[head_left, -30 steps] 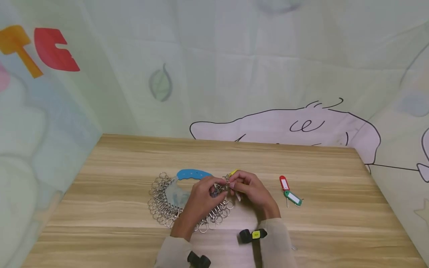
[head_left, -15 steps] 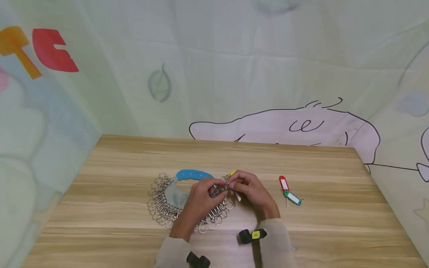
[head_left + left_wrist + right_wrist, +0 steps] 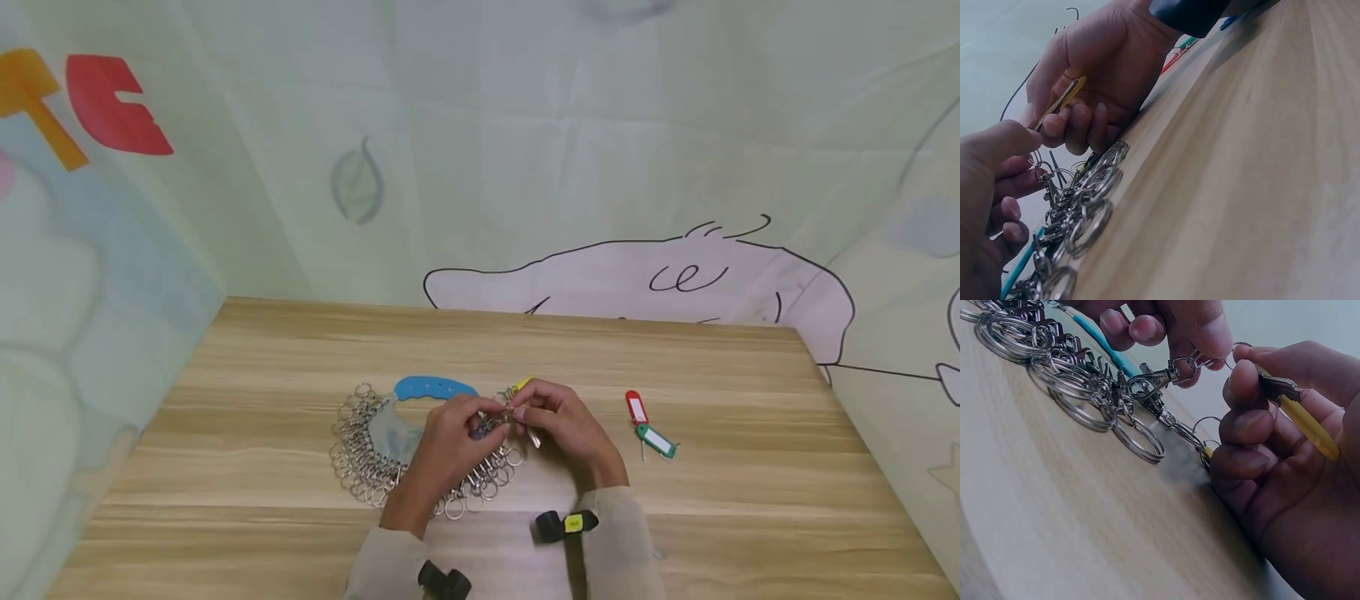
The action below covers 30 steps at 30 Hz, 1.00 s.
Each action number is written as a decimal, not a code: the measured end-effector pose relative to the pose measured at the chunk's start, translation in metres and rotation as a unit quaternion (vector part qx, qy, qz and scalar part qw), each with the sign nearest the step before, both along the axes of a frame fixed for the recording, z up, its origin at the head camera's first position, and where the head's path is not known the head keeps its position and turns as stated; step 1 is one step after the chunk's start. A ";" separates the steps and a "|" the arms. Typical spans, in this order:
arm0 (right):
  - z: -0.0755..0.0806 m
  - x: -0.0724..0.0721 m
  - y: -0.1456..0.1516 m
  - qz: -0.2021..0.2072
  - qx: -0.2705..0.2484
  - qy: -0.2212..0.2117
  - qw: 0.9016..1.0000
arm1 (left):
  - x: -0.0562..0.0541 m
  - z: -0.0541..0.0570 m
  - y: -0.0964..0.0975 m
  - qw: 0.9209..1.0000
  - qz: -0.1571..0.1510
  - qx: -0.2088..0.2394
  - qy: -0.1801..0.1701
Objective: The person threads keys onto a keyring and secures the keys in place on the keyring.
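Note:
My left hand pinches a small split ring joined to a metal swivel clasp. The clasp belongs to a clear curved holder with a blue handle, fringed with several clasps and rings. Close beside it, my right hand grips a yellow key tag and a metal key. A thin wire ring by the right fingertips lies against the split ring; whether they are linked cannot be seen. The left hand covers part of the holder.
A red key tag and a green key tag with keys lie on the wooden table, right of the hands. Another yellow tag shows behind the right hand. A small metal piece lies by the right sleeve.
Both hands stay nearly in place, fingertips together at the ring. The head view has shifted slightly; nothing has been let go or taken up.

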State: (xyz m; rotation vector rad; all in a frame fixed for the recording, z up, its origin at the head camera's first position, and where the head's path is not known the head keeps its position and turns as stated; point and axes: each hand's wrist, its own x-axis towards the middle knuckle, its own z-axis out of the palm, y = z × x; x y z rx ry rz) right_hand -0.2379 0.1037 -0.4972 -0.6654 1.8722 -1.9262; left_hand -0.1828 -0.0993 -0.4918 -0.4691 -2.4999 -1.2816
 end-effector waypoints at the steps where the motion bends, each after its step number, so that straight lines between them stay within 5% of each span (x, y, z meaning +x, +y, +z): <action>1: 0.000 0.000 0.000 0.001 0.000 0.000 1.000 | 0.000 0.000 0.000 1.000 -0.001 0.000 0.000; 14: -0.002 -0.001 0.000 0.019 -0.016 -0.013 1.000 | -0.002 -0.003 0.001 0.999 -0.022 -0.009 0.040; 30: -0.001 -0.001 0.000 0.015 -0.022 -0.002 1.000 | 0.000 0.000 0.001 0.999 -0.012 -0.010 0.032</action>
